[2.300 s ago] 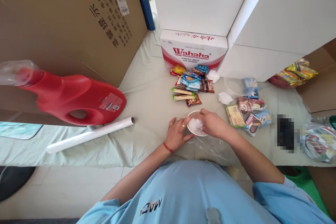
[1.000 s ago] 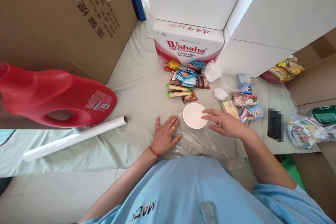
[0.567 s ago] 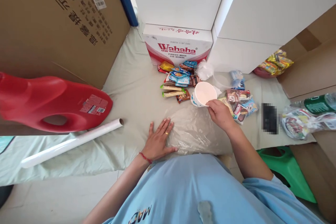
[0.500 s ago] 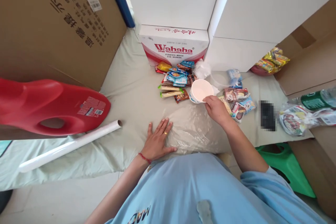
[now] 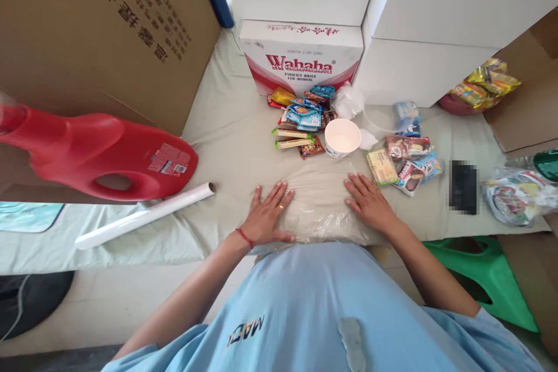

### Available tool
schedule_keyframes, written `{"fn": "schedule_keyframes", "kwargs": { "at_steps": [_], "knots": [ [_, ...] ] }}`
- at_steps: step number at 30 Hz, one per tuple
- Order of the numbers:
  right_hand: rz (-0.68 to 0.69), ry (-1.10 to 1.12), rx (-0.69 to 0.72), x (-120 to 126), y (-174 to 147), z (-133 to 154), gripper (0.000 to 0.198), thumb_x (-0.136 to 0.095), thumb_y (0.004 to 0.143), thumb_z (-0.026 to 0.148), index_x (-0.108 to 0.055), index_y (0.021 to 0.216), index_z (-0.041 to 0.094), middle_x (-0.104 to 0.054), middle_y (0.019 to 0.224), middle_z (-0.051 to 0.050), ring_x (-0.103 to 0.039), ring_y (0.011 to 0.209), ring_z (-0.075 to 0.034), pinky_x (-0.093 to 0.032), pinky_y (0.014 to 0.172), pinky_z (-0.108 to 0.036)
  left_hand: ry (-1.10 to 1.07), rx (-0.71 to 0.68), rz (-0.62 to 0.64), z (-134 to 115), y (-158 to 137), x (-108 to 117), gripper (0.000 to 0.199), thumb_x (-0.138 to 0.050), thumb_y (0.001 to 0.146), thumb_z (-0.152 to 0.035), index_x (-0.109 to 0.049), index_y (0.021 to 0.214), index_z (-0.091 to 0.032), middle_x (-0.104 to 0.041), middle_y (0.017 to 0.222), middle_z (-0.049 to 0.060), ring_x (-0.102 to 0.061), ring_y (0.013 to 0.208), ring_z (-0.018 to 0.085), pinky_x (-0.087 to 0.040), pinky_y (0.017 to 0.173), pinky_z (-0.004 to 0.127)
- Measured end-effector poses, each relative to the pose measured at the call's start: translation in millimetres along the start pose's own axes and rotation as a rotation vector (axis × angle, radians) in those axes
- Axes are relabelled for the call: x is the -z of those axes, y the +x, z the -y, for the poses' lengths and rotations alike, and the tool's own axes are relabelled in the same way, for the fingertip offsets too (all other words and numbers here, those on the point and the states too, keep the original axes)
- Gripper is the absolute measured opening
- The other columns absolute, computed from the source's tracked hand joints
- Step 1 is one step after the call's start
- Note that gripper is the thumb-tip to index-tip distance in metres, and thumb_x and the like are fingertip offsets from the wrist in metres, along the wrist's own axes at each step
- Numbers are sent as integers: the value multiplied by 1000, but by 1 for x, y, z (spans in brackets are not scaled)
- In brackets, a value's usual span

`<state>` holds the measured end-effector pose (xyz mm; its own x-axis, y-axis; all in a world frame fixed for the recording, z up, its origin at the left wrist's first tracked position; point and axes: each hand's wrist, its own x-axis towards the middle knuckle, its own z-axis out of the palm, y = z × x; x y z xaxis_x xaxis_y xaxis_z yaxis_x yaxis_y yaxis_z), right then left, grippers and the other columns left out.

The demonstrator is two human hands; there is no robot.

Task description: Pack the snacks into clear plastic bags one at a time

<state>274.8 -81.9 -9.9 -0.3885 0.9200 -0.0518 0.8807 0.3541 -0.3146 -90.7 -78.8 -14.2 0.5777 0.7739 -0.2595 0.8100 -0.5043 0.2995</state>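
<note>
Clear plastic (image 5: 325,224) is lying crinkled on the pale cloth (image 5: 238,151), directly before us, and we are resting our left hand (image 5: 267,218) and right hand (image 5: 370,203) at its two sides, palms down, fingers spread wide, gripping nothing. Beyond it a white cup (image 5: 343,138) is standing upright between piled snack packets (image 5: 305,119) and a yellow biscuit pack (image 5: 382,167); farther back, a Wahaha box (image 5: 300,61) is standing.

White cup (image 5: 342,136) with blue markings; red jug (image 5: 117,151); green stool (image 5: 501,273); pale green cloth (image 5: 239,128).
</note>
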Motion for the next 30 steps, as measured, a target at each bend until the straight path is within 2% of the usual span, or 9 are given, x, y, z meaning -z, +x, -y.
{"fn": "schedule_keyframes", "kwargs": {
  "at_steps": [5, 8, 10, 13, 15, 18, 20, 26, 30],
  "knots": [
    [-130, 119, -32, 4, 3, -11, 54, -41, 108, 42, -51, 155, 16, -40, 167, -19, -34, 158, -34, -33, 127, -58, -8, -30, 37, 15, 2, 11, 135, -72, 66, -88, -17, 170, -20, -10, 175, 26, -13, 162, 47, 4, 122, 77],
    [-253, 265, -67, 17, -1, 4, 48, -43, 107, 45, -57, 146, 20, -51, 158, -19, -50, 147, -33, -44, 120, -57, -40, -8, 46, 21, 5, 17, 133, -70, 70, -86, -13, 170, -20, -5, 176, 25, -9, 163, 47, -1, 123, 76],
    [-300, 396, -196, 23, -13, 12, 46, -46, 106, 49, -58, 142, 24, -64, 141, -18, -65, 128, -32, -58, 104, -54, -47, 8, 46, 22, 6, 18, 132, -69, 71, -86, -12, 170, -20, -4, 176, 25, -7, 163, 46, -2, 123, 76],
    [-204, 686, -458, 20, -40, 20, 52, -51, 102, 57, -53, 144, 26, -73, 108, -12, -76, 89, -28, -66, 70, -43, -20, 20, 45, 21, 6, 16, 131, -73, 69, -84, -17, 170, -21, -4, 176, 25, -7, 163, 47, 0, 123, 76],
    [-62, 843, -560, 11, -58, 26, 64, -60, 97, 58, -45, 150, 26, -72, 103, -10, -75, 75, -25, -64, 61, -40, -2, 18, 37, 20, 6, 13, 131, -76, 68, -82, -19, 169, -22, -5, 176, 25, -8, 163, 47, 1, 122, 77],
    [50, 989, -600, -2, -74, 43, 92, -78, 84, 50, -30, 160, 30, -66, 125, -13, -75, 76, -21, -65, 68, -40, 7, 16, 24, 20, 6, 10, 133, -79, 65, -80, -19, 170, -23, -5, 176, 25, -7, 163, 48, 1, 122, 78],
    [48, 1109, -605, -7, -75, 54, 98, -81, 79, 44, -28, 161, 33, -61, 134, -13, -75, 78, -20, -66, 72, -40, 9, 16, 33, 20, 6, 11, 134, -79, 64, -80, -18, 170, -24, -3, 176, 25, -6, 163, 48, 2, 121, 78],
    [-114, 1385, -682, 12, -61, 47, 74, -86, 74, 43, -54, 139, 31, -67, 118, -6, -71, 78, -18, -65, 73, -38, 10, -7, 90, 20, 6, 18, 136, -81, 63, -79, -18, 170, -23, 3, 176, 25, -3, 163, 49, 1, 120, 80],
    [-49, 1183, -660, 26, -72, 15, 63, -87, 72, 43, -63, 129, 28, -69, 112, -5, -70, 74, -17, -65, 74, -40, 16, -14, 83, 19, 6, 19, 138, -82, 61, -78, -17, 170, -24, 2, 176, 25, -4, 162, 50, 2, 120, 80]
  ]
}}
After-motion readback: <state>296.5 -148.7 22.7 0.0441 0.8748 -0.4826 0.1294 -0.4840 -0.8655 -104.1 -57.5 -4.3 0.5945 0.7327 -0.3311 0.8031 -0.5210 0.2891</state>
